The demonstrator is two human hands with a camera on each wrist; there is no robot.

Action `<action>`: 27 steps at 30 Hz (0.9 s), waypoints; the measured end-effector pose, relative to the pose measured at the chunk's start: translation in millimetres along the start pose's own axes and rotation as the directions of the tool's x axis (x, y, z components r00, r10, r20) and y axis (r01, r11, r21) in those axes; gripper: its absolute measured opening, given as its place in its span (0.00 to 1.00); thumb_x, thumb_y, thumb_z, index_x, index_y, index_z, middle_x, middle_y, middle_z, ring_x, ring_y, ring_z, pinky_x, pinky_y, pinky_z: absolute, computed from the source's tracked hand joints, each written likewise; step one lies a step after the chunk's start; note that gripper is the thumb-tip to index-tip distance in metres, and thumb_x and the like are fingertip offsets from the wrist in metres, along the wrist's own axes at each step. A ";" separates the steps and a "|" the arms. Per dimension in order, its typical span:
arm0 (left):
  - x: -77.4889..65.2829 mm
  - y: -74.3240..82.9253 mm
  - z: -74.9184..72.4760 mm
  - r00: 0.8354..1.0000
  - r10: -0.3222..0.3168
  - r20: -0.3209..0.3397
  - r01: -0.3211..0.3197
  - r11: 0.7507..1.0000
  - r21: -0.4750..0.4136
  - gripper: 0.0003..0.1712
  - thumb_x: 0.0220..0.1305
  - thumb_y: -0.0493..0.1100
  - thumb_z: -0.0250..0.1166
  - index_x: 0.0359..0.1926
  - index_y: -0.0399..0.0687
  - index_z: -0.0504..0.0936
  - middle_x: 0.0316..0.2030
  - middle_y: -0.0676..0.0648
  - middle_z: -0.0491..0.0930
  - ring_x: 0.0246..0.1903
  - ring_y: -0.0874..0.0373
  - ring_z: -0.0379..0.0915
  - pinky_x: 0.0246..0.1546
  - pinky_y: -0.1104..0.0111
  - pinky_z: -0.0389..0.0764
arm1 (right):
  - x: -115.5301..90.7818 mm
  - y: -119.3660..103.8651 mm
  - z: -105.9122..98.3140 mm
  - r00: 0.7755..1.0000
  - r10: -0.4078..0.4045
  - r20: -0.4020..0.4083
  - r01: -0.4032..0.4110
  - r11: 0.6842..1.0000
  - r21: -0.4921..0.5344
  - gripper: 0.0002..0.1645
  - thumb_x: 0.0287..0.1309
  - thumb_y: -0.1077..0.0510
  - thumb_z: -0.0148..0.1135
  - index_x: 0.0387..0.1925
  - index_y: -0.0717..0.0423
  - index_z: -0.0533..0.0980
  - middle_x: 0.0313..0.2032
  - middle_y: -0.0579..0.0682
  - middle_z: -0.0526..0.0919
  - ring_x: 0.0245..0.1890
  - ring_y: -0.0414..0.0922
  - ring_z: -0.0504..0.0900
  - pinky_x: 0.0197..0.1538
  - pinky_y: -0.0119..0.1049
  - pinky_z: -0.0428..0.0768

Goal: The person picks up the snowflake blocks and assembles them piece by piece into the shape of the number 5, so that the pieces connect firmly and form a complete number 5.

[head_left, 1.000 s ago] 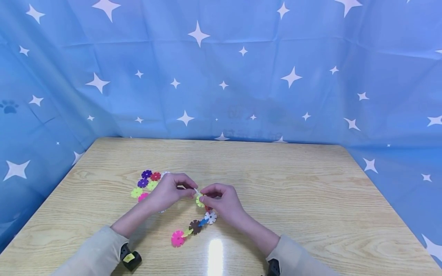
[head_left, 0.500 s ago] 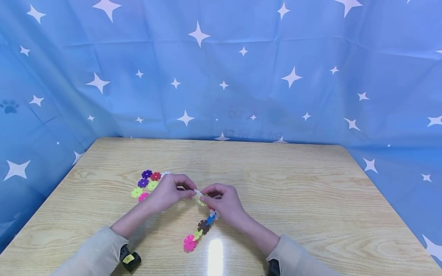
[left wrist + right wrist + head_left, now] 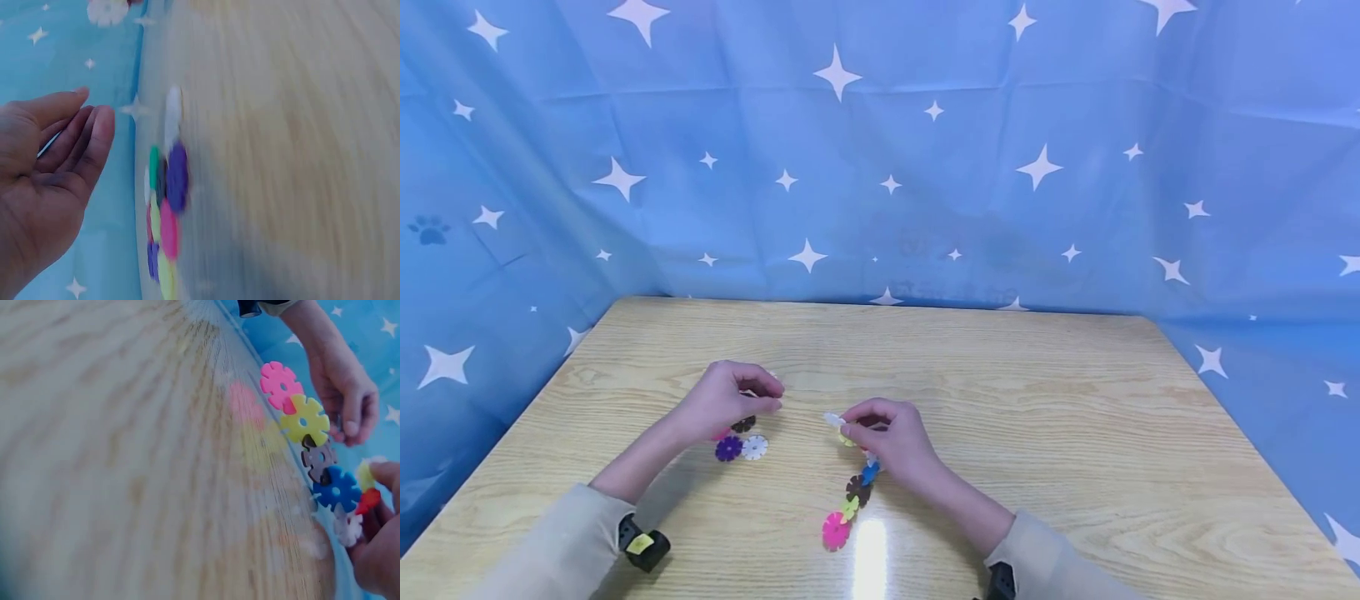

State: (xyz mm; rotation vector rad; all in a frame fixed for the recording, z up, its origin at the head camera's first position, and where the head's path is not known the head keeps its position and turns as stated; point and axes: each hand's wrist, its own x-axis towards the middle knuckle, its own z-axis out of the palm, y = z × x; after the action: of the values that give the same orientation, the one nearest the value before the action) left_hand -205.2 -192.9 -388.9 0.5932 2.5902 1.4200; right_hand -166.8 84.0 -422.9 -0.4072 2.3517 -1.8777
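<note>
My right hand [image 3: 891,437] pinches a chain of linked snowflake discs near its upper end, where a white disc [image 3: 832,419] sticks out beyond the fingertips. From there the chain hangs toward me through red, white, blue [image 3: 337,489], brown [image 3: 859,490] and yellow discs to a pink disc [image 3: 836,532]. Over the loose snowflake discs on the left is my left hand [image 3: 726,404], partly covering them. Its fingers are relaxed with nothing between them, as the left wrist view also shows. A purple disc [image 3: 728,448] and a white one [image 3: 755,447] show below it.
The wooden table [image 3: 1037,417] extends widely to the right and behind the hands. A blue star-patterned cloth [image 3: 880,167] hangs along its far edge and sides. In the left wrist view the loose discs, including a green one [image 3: 154,167], lie blurred on the tabletop.
My left hand has let go of the white disc at the chain's end and moved left over the loose discs. The chain's lower end has swung right, still in my right hand.
</note>
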 end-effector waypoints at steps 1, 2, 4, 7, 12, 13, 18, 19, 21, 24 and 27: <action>-1.0 -2.3 -3.3 1.000 -0.007 0.026 0.006 1.000 0.013 0.08 0.62 0.32 0.72 0.42 0.36 0.88 0.38 0.46 0.86 0.38 0.55 0.82 0.37 0.69 0.83 | 0.2 0.5 -0.2 1.000 -0.001 -0.002 0.001 1.000 -0.002 0.05 0.61 0.61 0.72 0.39 0.57 0.87 0.33 0.50 0.86 0.31 0.44 0.81 0.32 0.30 0.78; -2.0 -4.7 -6.0 0.998 -0.014 0.056 0.012 1.000 0.026 0.07 0.61 0.32 0.72 0.41 0.37 0.88 0.38 0.46 0.86 0.37 0.55 0.81 0.36 0.69 0.83 | 0.4 1.0 -0.4 1.000 0.000 -0.004 0.000 1.000 -0.004 0.05 0.61 0.61 0.72 0.39 0.57 0.87 0.33 0.50 0.86 0.31 0.44 0.81 0.32 0.30 0.78; -4.9 -8.9 -10.6 0.992 -0.023 0.120 0.017 0.998 0.055 0.08 0.60 0.31 0.73 0.41 0.38 0.88 0.36 0.47 0.86 0.36 0.56 0.80 0.35 0.69 0.82 | 0.8 1.8 -0.6 1.000 0.002 -0.007 -0.002 1.000 -0.007 0.05 0.61 0.62 0.72 0.39 0.57 0.87 0.32 0.49 0.85 0.30 0.44 0.81 0.31 0.29 0.78; -9.7 -13.8 -15.3 0.979 -0.028 0.201 0.014 0.997 0.072 0.10 0.57 0.31 0.76 0.41 0.38 0.88 0.35 0.48 0.84 0.34 0.55 0.78 0.33 0.69 0.81 | 1.1 2.0 -0.4 1.000 0.005 -0.008 -0.005 1.000 -0.012 0.04 0.62 0.62 0.72 0.39 0.57 0.87 0.32 0.49 0.85 0.29 0.44 0.80 0.29 0.29 0.77; -16.4 -18.0 -17.8 0.959 -0.021 0.281 -0.008 0.995 0.103 0.18 0.52 0.32 0.79 0.45 0.40 0.86 0.33 0.48 0.80 0.32 0.55 0.74 0.31 0.69 0.79 | 1.8 1.3 0.7 1.000 -0.001 -0.004 0.001 1.000 -0.023 0.04 0.62 0.63 0.71 0.39 0.57 0.87 0.32 0.48 0.85 0.29 0.44 0.81 0.30 0.29 0.77; -16.9 -18.3 -17.0 0.957 -0.012 0.290 -0.022 0.993 0.115 0.18 0.51 0.31 0.79 0.45 0.41 0.87 0.32 0.48 0.79 0.32 0.55 0.73 0.30 0.69 0.79 | 1.8 1.3 0.4 1.000 -0.001 -0.002 0.001 1.000 -0.024 0.04 0.62 0.63 0.71 0.39 0.57 0.87 0.32 0.48 0.85 0.29 0.44 0.81 0.30 0.29 0.77; -16.4 -18.0 -11.8 0.955 0.052 0.293 -0.101 0.983 0.156 0.16 0.52 0.26 0.75 0.43 0.42 0.87 0.30 0.51 0.78 0.29 0.60 0.72 0.29 0.70 0.78 | 1.8 2.3 -1.1 1.000 -0.004 0.001 0.004 0.999 -0.033 0.04 0.63 0.62 0.71 0.38 0.57 0.87 0.33 0.48 0.86 0.30 0.44 0.81 0.31 0.30 0.78; -15.9 -17.7 -10.6 0.957 0.057 0.285 -0.106 0.981 0.161 0.16 0.52 0.26 0.74 0.42 0.42 0.88 0.30 0.52 0.78 0.28 0.60 0.71 0.28 0.70 0.78 | 1.6 2.3 -1.3 1.000 -0.004 0.000 0.004 0.999 -0.035 0.04 0.63 0.62 0.71 0.38 0.57 0.87 0.33 0.48 0.86 0.30 0.44 0.81 0.32 0.30 0.79; -14.5 -17.7 -8.0 0.962 0.072 0.263 -0.121 0.977 0.174 0.13 0.55 0.26 0.73 0.40 0.43 0.88 0.31 0.53 0.78 0.29 0.61 0.72 0.29 0.70 0.78 | 1.5 2.6 -1.8 1.000 -0.005 0.000 0.005 0.999 -0.037 0.04 0.63 0.62 0.71 0.39 0.57 0.87 0.33 0.49 0.86 0.30 0.44 0.81 0.32 0.30 0.79; -12.6 -17.8 -4.2 0.973 0.076 0.219 -0.121 0.972 0.199 0.09 0.59 0.29 0.73 0.37 0.46 0.89 0.31 0.54 0.80 0.29 0.62 0.72 0.30 0.70 0.77 | 0.8 2.1 -2.0 1.000 -0.006 0.001 0.006 0.999 -0.041 0.04 0.63 0.62 0.71 0.39 0.57 0.87 0.33 0.48 0.86 0.31 0.44 0.81 0.33 0.30 0.79; -10.5 -16.8 -0.7 0.982 0.064 0.177 -0.097 0.978 0.183 0.06 0.61 0.32 0.73 0.36 0.48 0.90 0.30 0.56 0.81 0.27 0.62 0.71 0.29 0.70 0.78 | 1.5 3.2 -2.5 1.000 -0.015 0.006 0.015 0.999 -0.038 0.04 0.63 0.62 0.71 0.39 0.57 0.87 0.33 0.49 0.86 0.31 0.44 0.81 0.33 0.30 0.79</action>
State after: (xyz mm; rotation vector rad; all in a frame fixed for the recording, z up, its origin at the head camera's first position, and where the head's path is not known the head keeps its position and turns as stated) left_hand -200.5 -205.6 -403.3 0.8158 2.6077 1.0932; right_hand -169.4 86.5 -425.3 -0.4343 2.3906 -1.8379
